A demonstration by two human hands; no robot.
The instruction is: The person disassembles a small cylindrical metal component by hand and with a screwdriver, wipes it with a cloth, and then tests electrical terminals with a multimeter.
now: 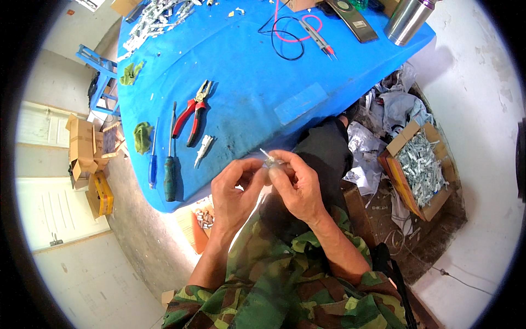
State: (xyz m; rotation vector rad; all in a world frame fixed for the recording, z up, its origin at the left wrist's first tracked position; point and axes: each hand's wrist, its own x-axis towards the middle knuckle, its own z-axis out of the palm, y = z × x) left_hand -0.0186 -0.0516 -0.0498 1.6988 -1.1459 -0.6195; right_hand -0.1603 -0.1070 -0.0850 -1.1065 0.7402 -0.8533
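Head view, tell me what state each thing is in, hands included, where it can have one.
Left hand: fingers pinched on small pale piece
Right hand: fingers pinched on same piece
Pliers: lying, handles spread
Blue screwdriver: lying, unheld
Green screwdriver: lying, unheld
Test probes: lying, tips bare
Green cloths: crumpled
Steel flask: upright
Right carton: open, filled with silvery pieces
Left cardboard box: flaps open

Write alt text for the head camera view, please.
A person's left hand and right hand hold a small pale part beside a blue-covered table, where red-handled pliers and two screwdrivers lie.
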